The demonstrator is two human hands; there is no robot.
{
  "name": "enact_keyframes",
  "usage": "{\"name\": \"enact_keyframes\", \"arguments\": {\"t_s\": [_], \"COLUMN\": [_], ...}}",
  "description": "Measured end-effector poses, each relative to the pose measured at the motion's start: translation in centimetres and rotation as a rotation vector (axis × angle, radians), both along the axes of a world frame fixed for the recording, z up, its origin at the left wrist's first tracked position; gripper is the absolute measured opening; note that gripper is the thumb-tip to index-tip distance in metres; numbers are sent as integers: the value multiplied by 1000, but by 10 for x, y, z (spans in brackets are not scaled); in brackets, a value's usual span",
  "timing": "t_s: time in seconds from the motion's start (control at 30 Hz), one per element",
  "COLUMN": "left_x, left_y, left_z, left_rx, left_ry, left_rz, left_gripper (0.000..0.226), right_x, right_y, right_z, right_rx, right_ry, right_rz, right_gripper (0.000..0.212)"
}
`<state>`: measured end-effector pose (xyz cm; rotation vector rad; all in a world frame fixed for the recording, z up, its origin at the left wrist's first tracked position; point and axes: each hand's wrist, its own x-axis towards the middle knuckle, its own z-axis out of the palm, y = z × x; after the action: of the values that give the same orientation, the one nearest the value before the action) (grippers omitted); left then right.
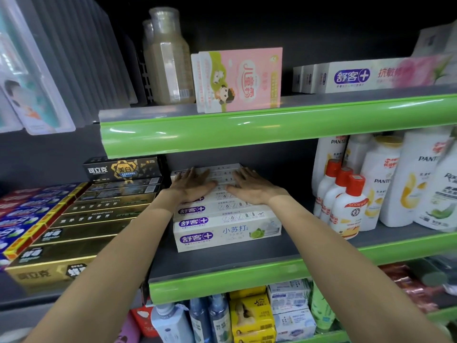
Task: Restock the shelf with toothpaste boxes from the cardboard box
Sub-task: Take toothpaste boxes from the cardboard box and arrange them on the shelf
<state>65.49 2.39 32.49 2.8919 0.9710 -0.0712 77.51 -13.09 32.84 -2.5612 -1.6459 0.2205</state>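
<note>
Both hands lie flat, fingers straight and spread, on top of the white toothpaste boxes (226,220) in the middle of the frame. The left hand (191,185) presses the left part of the row, the right hand (249,188) the right part, thumbs turned toward each other and close together. Neither hand grips or pinches anything; the palms only bear down on the box tops.

The step in hand looks like squaring up: the boxes sit in a front-to-back row on the middle shelf (222,258), and the hands seem to be pushing or levelling the rear ones. The next move probably calls for lifting both hands off and going back for more stock. The cardboard box is not in view, so I cannot tell where it stands or how much is left.

Room: bare shelf shows in front of the row, down to the green lip (247,280), and a gap lies to its right before the lotion bottles (346,206). On the left the row sits near the gold boxes (81,219), with little slack. Above, the upper shelf's green edge (247,125) hangs low over the hands, so a second layer would be tight, and hands must come out low and straight back. The orange-capped bottles stand close to the right forearm and could be knocked.
</note>
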Motion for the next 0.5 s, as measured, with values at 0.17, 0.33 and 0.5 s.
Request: {"name": "enact_keyframes", "arguments": {"t_s": [0.17,0.33,0.5], "left_x": [2,2,3], "left_y": [1,-9,-10], "left_z": [-1,5,4], "left_rx": [-5,-21,-11], "left_ry": [-9,-55,-49], "left_rz": [-1,-22,-30], "left_gripper": [69,66,71], "right_x": [2,-6,-3], "right_y": [1,8,14], "right_z": [-1,-4,-11], "right_rx": [-3,40,79], "right_ry": [22,10,-13], "right_rz": [12,8,-25], "right_gripper": [72,72,73]}}
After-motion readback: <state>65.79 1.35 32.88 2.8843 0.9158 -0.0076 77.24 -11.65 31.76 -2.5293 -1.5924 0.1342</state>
